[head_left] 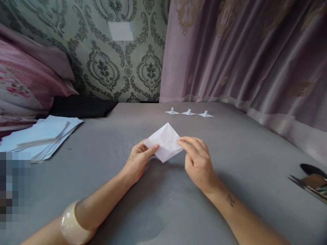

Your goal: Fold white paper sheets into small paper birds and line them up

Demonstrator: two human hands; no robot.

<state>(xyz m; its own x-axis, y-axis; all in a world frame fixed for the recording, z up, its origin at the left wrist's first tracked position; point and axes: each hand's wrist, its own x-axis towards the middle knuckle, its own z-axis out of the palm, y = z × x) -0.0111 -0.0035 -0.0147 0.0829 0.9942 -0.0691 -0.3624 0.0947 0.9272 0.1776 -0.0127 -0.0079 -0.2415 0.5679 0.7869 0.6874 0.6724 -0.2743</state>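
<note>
A small white sheet of paper (165, 141), turned like a diamond and marked with crease lines, is held above the grey surface. My left hand (140, 157) grips its left corner, thumb on top and fingers underneath. At the right corner, the fingertips of my right hand (199, 158) pinch the paper's edge; the thumb is mostly hidden behind the fingers. Farther back, three small folded paper figures stand in a row: a left one (172, 111), a middle one (189, 112) and a right one (205, 114). Each has flat side points and a raised middle.
A stack of white paper (48, 134) lies at the left beside a black cloth (81, 106). Scissors (305, 187) and a dark object (313, 169) sit at the right edge. A pink curtain (217, 58) hangs behind, along the surface's far right side.
</note>
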